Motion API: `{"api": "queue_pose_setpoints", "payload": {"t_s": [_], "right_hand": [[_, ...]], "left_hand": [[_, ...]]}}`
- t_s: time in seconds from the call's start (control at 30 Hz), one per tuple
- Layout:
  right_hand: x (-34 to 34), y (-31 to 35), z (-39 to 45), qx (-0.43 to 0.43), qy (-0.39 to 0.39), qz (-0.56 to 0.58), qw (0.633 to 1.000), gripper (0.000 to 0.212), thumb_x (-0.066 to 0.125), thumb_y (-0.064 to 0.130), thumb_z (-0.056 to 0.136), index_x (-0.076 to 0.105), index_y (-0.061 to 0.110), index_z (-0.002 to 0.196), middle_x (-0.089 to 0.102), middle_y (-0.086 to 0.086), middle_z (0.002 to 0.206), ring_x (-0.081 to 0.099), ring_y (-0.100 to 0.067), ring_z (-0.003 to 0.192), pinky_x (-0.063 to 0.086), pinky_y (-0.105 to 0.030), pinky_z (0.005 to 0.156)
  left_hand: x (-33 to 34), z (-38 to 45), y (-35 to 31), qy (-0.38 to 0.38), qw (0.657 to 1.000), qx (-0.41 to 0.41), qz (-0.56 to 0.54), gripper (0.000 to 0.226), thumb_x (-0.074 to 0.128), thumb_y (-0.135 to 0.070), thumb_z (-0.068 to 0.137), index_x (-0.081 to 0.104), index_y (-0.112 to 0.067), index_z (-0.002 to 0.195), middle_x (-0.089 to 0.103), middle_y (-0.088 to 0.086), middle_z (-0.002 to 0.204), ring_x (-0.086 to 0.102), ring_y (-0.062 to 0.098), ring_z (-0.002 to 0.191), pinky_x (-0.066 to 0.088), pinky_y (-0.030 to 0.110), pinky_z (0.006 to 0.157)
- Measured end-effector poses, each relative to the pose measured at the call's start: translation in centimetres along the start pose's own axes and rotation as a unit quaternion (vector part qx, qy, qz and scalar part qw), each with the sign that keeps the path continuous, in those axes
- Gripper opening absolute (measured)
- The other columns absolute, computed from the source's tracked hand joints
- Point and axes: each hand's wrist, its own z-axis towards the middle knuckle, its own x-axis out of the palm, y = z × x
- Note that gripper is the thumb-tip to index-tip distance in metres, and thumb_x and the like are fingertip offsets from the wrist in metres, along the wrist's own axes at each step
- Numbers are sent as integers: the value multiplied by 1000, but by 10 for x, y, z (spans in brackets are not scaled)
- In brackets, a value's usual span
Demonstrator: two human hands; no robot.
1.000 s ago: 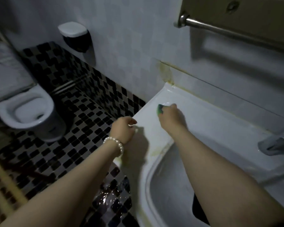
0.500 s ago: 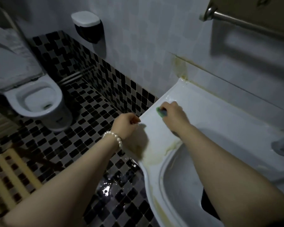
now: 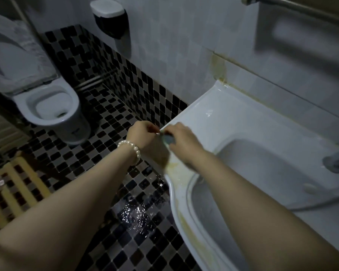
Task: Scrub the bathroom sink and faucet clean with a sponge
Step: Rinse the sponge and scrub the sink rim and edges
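Observation:
A white sink (image 3: 233, 122) fills the right side, with yellowish stains along its left rim and front edge. My right hand (image 3: 184, 141) presses a green sponge (image 3: 168, 139) onto the sink's left edge. The sponge is mostly hidden under the fingers. My left hand (image 3: 145, 136), with a pearl bracelet on the wrist, is curled at that same edge, right beside the sponge. Whether it grips the rim or only rests there is unclear. The grey faucet (image 3: 338, 162) shows only partly at the right border.
A white toilet (image 3: 51, 106) stands at the left on the black-and-white mosaic floor, which has a wet patch (image 3: 135, 214) below the sink. A soap dispenser (image 3: 111, 20) hangs on the wall. A towel bar (image 3: 294, 6) runs at top right. A wooden slat mat (image 3: 14, 192) lies at the lower left.
My right hand has slid the sponge from the sink's flat back ledge toward the left front edge, meeting my left hand. The camera view has shifted left and down.

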Motion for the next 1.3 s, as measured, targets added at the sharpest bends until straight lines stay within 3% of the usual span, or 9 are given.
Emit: {"api": "queue_pose_setpoints", "payload": {"t_s": [0.1, 0.33, 0.57, 0.7, 0.83, 0.93, 1.1, 1.2, 1.3], "right_hand": [[-6, -6, -14, -19, 54, 72, 996, 41, 54, 5, 77, 57, 34, 106, 49, 8, 104, 51, -21, 98, 48, -38, 83], [-1, 55, 23, -24, 136, 99, 985, 36, 57, 0, 84, 64, 18, 115, 56, -5, 120, 54, -24, 109, 45, -35, 97], [-29, 49, -11, -22, 329, 56, 943, 20, 67, 4, 81, 74, 14, 98, 65, 1, 102, 59, -14, 91, 48, -24, 86], [-49, 15, -39, -43, 366, -43, 929, 23, 71, 3, 75, 76, 15, 94, 71, 0, 98, 56, -6, 76, 44, -19, 72], [-81, -41, -44, 74, 193, -107, 973, 27, 64, -1, 78, 76, 15, 94, 71, -5, 102, 63, -18, 95, 40, -16, 70], [-75, -57, -51, 188, -31, 34, 981, 28, 60, -3, 81, 75, 10, 101, 68, -9, 111, 61, -23, 104, 36, -12, 78], [-22, -41, -103, 63, -71, 125, 988, 35, 56, -10, 78, 70, 2, 108, 49, -5, 96, 52, -22, 93, 31, -6, 77], [-37, -70, -86, 140, -165, 181, 959, 31, 57, -16, 77, 70, -4, 103, 59, -14, 98, 58, -25, 94, 35, -1, 76], [-50, -76, -62, 227, -281, 233, 903, 21, 67, -7, 79, 70, -7, 99, 65, -21, 104, 62, -29, 92, 44, -11, 79]], "left_hand": [[-3, -2, 7, 7, 1000, -12, 4, 8, 60, -11, 85, 63, -18, 86, 56, -6, 85, 52, 7, 79, 45, 21, 65], [-21, -7, 30, -36, 996, -77, 7, 7, 55, -10, 87, 62, -12, 89, 61, 7, 87, 56, 17, 74, 46, 25, 59], [-26, -23, 17, 230, 967, -106, 18, 11, 59, -12, 86, 65, -4, 90, 66, 7, 79, 61, 11, 63, 50, 16, 48], [-2, -28, -6, 277, 956, -95, 14, 8, 60, -4, 85, 68, -6, 85, 70, 9, 81, 68, 15, 68, 57, 21, 58], [23, -29, -25, 242, 968, -62, -16, 21, 54, 7, 83, 70, -4, 74, 67, 5, 62, 64, 12, 51, 57, 24, 54], [40, -28, -35, 195, 978, -53, -47, 26, 51, 10, 81, 67, -6, 68, 63, 8, 60, 60, 17, 54, 56, 29, 57], [64, -26, -43, 130, 991, -22, -21, 12, 59, -1, 79, 67, -8, 73, 62, 8, 66, 61, 22, 61, 58, 34, 63], [71, -25, -48, 113, 994, 2, 4, 15, 57, 0, 77, 69, -9, 76, 61, 5, 63, 60, 20, 61, 58, 34, 66], [84, -24, -62, 105, 994, 10, -24, 19, 55, 1, 79, 67, -12, 72, 63, 5, 62, 62, 20, 57, 58, 32, 64]]}}
